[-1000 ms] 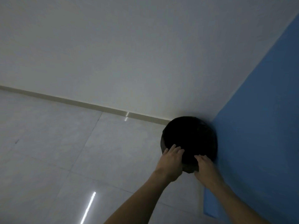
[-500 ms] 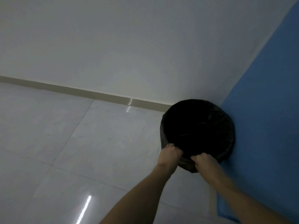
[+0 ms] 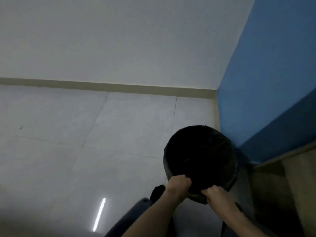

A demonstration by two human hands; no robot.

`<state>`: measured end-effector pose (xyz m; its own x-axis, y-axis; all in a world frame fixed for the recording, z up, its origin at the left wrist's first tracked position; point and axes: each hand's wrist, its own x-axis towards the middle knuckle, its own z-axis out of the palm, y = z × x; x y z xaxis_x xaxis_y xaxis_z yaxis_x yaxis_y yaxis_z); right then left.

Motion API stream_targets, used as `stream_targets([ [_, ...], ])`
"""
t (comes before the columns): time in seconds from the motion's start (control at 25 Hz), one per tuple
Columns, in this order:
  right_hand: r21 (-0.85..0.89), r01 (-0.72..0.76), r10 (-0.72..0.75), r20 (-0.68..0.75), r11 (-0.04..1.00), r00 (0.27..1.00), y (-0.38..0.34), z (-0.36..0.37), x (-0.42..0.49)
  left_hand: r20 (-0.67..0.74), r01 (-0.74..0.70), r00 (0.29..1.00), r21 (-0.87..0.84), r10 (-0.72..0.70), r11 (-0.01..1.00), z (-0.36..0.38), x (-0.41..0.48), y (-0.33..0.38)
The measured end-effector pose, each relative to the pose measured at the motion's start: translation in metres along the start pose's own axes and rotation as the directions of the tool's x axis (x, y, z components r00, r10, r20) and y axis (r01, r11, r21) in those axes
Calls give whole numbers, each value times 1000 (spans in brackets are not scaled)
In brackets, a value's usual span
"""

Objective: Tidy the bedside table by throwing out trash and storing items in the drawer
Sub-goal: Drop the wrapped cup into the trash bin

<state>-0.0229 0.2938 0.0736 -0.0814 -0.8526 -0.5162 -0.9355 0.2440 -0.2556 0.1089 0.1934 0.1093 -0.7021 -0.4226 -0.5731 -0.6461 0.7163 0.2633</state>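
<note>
A round trash bin lined with a black bag is off the corner of the floor, its dark opening facing me. My left hand grips the near rim on its left side, fingers curled over the edge. My right hand grips the near rim a little to the right, also curled round the bag-covered edge. What lies inside the bin is too dark to make out.
A wooden bedside table shows at the right, below the blue wall. The white wall and beige skirting run across the back. Pale glossy floor tiles fill the left. A dark object lies by my left wrist.
Both hands closed on the bin's near rim and drew it toward me, away from the corner. The view shifted, bringing the wooden table and bare floor in the corner into sight.
</note>
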Motion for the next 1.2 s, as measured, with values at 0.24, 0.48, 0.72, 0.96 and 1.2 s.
stream_targets([
  [0.24,157,-90,83,53,984,995,-46,38,-124,11,-10,1000,-53,11,999,18,-93,32],
  [0.48,451,-86,277,-376,888,884,-43,-72,-178,-341,-141,936,-149,83,979,-38,-98,92],
  [0.72,482,-235,526,-663,844,533,58,-134,-318,-493,-447,801,-115,340,887,-100,-102,263],
  [0.96,683,-293,741,-586,669,327,122,-84,-430,-236,-619,760,21,605,785,-67,-106,411],
  [1.2,664,-398,740,-367,633,564,140,-20,-432,-103,-580,799,128,592,804,-44,-101,456],
])
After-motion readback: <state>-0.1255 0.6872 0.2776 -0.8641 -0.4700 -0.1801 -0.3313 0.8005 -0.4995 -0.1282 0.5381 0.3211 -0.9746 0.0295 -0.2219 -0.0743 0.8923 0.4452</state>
